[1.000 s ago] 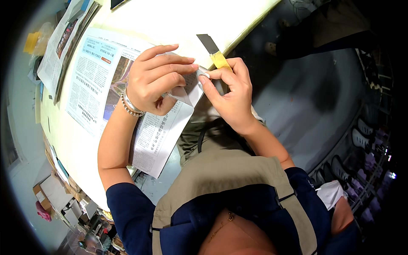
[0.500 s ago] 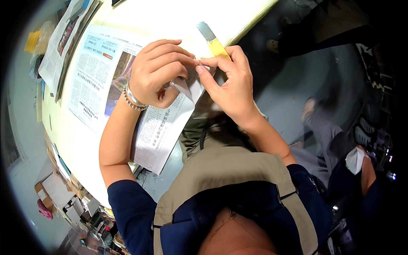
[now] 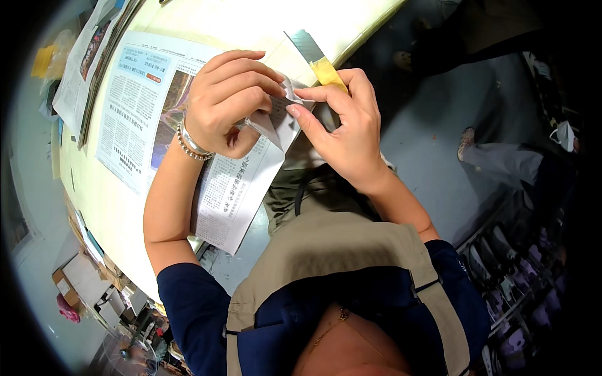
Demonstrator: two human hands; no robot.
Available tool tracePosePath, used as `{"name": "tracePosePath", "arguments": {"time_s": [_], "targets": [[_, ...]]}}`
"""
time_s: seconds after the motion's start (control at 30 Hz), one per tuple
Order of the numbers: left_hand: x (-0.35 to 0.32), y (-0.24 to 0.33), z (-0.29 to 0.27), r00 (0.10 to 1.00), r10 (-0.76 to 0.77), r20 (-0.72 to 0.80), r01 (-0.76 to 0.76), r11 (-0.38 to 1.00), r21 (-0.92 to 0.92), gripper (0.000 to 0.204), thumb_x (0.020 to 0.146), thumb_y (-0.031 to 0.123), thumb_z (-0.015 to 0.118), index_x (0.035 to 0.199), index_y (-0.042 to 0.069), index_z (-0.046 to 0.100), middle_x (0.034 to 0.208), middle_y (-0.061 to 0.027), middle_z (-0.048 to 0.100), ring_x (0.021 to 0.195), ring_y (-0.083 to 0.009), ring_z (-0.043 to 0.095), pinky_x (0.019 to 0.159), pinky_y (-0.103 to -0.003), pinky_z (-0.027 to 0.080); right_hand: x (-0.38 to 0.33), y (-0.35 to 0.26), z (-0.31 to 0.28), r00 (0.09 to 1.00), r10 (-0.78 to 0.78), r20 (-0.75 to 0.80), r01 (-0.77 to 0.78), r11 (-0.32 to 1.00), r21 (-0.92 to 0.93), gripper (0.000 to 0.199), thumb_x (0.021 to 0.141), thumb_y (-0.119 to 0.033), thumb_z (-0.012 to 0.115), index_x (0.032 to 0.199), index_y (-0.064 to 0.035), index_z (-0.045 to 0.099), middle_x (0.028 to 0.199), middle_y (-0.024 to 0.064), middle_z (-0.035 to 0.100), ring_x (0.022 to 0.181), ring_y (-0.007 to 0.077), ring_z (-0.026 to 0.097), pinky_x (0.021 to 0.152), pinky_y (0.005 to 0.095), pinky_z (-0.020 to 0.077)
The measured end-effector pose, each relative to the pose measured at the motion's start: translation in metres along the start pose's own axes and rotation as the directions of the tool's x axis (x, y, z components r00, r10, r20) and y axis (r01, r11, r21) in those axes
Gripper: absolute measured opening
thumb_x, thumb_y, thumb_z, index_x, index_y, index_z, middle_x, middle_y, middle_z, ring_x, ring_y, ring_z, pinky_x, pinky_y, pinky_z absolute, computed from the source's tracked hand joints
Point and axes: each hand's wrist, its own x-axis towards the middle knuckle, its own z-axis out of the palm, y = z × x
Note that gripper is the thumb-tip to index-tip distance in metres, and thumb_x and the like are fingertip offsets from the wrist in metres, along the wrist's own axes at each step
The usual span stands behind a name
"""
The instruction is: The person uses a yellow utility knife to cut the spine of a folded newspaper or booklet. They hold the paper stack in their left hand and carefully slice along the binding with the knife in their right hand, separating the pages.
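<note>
One thin grey piece (image 3: 268, 128) hangs over the newspaper (image 3: 235, 203), grasped in your left hand (image 3: 227, 103), your right hand (image 3: 348, 128), right of the newspaper, gripping a yellow-handled blade (image 3: 315, 59): seemingly fingertip-working, next calling for a steady pinch, blade clear.

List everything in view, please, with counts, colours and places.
Broad smooth table: one, pale yellow, left and top
Thin printed newspaper sheet: at least one, mostly white, overhanging the table's edge
Crumpled thin piece, material unclear: at least one, whitish, centre
Flat metal blade with wrapped handle: one, grey and yellow, upper centre
Stacked printed papers: several, mostly white, far left
Square-edged cardboard box: at least one, brown, lower left
Low shoes: several, mostly dark, lower right
Partly visible people: at least two, grey and dark clothing, right
Cloth apron: one, beige, lower centre
Bare left hand: one, by the crumpled piece
Bare right hand: one, holding the blade
</note>
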Motion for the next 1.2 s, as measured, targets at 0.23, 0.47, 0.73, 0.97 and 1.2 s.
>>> {"name": "tracePosePath", "arguments": {"time_s": [0.23,0.47,0.73,0.97,1.2], "targets": [[-0.001,-0.001,0.001,1.0,0.008,-0.012,-0.008,1.0,-0.014,0.021,0.041,0.006,0.051,0.061,0.007,0.049,0.076,-0.0074,0.067,0.076,-0.0265,0.068,0.082,-0.042,0.056,-0.001,0.002,0.0,0.999,-0.032,0.001,0.032,0.999,0.004,0.025,0.069,-0.016,0.082,0.089,-0.0081,0.07,0.091,0.0097,0.053,0.086,0.0284,0.053,0.073,0.0378,0.0435],[-0.002,-0.001,0.001,0.999,0.023,-0.023,-0.024,1.0,-0.02,0.023,0.04,0.007,0.052,0.063,0.006,0.05,0.076,-0.0078,0.067,0.073,-0.028,0.066,0.074,-0.039,0.055,0.001,-0.004,-0.001,0.998,-0.051,-0.04,0.051,0.999,0.01,0.029,0.069,-0.016,0.082,0.093,-0.0086,0.068,0.096,0.0104,0.052,0.088,0.0292,0.053,0.075,0.0371,0.0435],[-0.003,0.001,0.004,0.999,-0.002,-0.043,0.0,0.998,-0.061,0.024,0.04,0.008,0.054,0.064,0.005,0.052,0.074,-0.0082,0.064,0.064,-0.0278,0.061,0.068,-0.037,0.053,0.014,-0.007,-0.003,0.996,-0.066,0.066,0.079,0.971,-0.226,0.024,0.07,-0.017,0.08,0.087,-0.0082,0.066,0.096,0.0101,0.052,0.091,0.03,0.054,0.075,0.0387,0.0441],[-0.003,0.001,-0.001,0.995,0.032,-0.092,-0.028,0.999,0.039,0.023,0.043,0.011,0.056,0.064,0.006,0.052,0.072,-0.0071,0.063,0.058,-0.0258,0.057,0.061,-0.034,0.05,0.023,-0.007,-0.001,0.993,-0.031,0.111,0.055,0.973,-0.223,0.015,0.073,-0.016,0.078,0.078,-0.0057,0.068,0.094,0.0089,0.053,0.091,0.0284,0.056,0.074,0.0389,0.0459],[-0.005,0.003,-0.004,0.994,0.064,-0.09,-0.055,0.993,0.104,0.02,0.045,0.012,0.057,0.064,0.007,0.051,0.071,-0.0064,0.062,0.058,-0.0255,0.057,0.061,-0.034,0.05,0.026,-0.002,-0.001,0.994,0.006,0.106,-0.004,1.0,-0.024,0.011,0.074,-0.01,0.077,0.076,-0.0037,0.069,0.083,0.0067,0.056,0.079,0.0236,0.057,0.068,0.0332,0.0463]]}}
